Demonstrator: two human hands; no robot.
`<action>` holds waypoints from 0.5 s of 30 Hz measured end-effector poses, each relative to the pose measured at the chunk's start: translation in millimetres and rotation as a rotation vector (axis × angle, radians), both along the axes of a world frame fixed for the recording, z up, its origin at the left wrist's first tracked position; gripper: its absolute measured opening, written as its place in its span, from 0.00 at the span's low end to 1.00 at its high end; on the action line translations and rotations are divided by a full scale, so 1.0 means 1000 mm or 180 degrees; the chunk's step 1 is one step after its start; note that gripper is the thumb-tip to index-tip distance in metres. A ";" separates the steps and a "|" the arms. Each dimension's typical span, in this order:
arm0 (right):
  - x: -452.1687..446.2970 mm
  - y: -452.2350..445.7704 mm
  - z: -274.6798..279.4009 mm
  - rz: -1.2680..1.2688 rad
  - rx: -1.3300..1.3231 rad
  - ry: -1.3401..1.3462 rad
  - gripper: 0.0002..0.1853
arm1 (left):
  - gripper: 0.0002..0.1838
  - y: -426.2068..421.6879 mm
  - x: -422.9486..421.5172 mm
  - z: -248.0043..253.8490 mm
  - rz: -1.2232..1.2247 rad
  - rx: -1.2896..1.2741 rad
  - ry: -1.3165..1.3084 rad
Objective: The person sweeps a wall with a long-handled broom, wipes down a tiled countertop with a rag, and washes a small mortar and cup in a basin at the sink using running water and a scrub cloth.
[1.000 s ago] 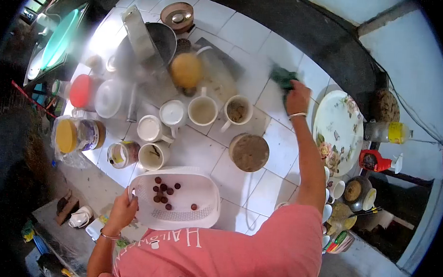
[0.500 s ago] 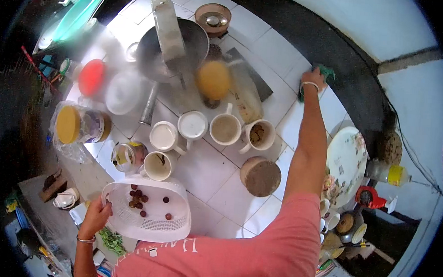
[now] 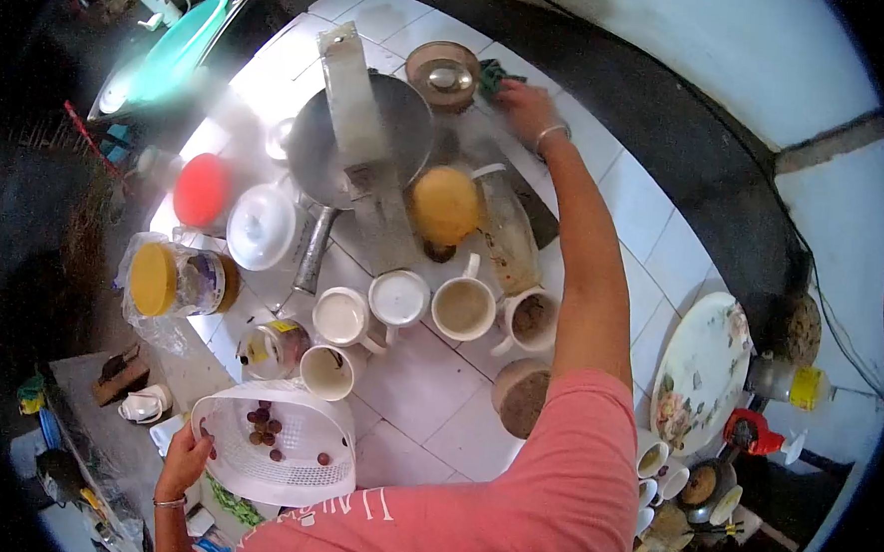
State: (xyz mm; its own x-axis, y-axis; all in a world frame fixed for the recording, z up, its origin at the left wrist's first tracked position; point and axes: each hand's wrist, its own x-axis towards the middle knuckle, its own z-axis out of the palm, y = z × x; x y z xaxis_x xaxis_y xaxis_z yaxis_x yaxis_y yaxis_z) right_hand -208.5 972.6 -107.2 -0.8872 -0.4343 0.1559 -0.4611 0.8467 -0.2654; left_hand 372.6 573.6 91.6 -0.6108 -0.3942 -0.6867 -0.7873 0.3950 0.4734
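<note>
My left hand [image 3: 184, 460] grips the left rim of a white plastic basket [image 3: 296, 483], which is tilted so that its inside shows. Several dark, round, grape-like fruits [image 3: 262, 429] lie in it. Far across the white tiled surface, my outstretched right hand [image 3: 531, 111] has its fingers closed on a bunched dark green cloth [image 3: 492, 77]. The cloth lies just right of a brown round bowl [image 3: 419, 71] with a shiny metal piece inside.
Several white mugs [image 3: 341, 317] stand mid-surface, beside a round brown block [image 3: 515, 405]. Behind them are a dark pan [image 3: 308, 154], a yellow-lidded container [image 3: 446, 206] and a clear bottle [image 3: 509, 240]. Jars [image 3: 152, 279] stand left; a floral plate [image 3: 702, 375] is at the right.
My right hand has swept the green cloth from the surface's right edge leftward to beside the brown bowl. My left hand still holds the basket, and the view has shifted slightly.
</note>
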 end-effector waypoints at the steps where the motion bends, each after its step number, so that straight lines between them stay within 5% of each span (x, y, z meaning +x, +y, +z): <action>1: 0.006 0.011 -0.002 0.0131 -0.0092 -0.0108 0.20 | 0.10 -0.003 0.002 0.000 0.0011 0.0018 -0.0007; 6: 0.063 0.084 0.013 0.0058 -0.0317 -0.0911 0.20 | 0.09 -0.021 0.012 -0.012 -0.0011 0.0191 0.0257; 9: 0.125 0.126 0.013 0.0199 -0.0587 -0.0240 0.20 | 0.11 -0.030 0.011 -0.015 -0.0204 0.0253 0.0226; 10: 0.155 0.134 0.035 -0.0174 -0.0857 -0.0808 0.19 | 0.11 -0.033 0.011 -0.018 -0.0255 0.0315 0.0264; 15: 0.254 0.164 0.038 -0.0196 -0.1081 -0.0524 0.18 | 0.14 -0.025 -0.001 -0.014 -0.0304 0.0392 0.0245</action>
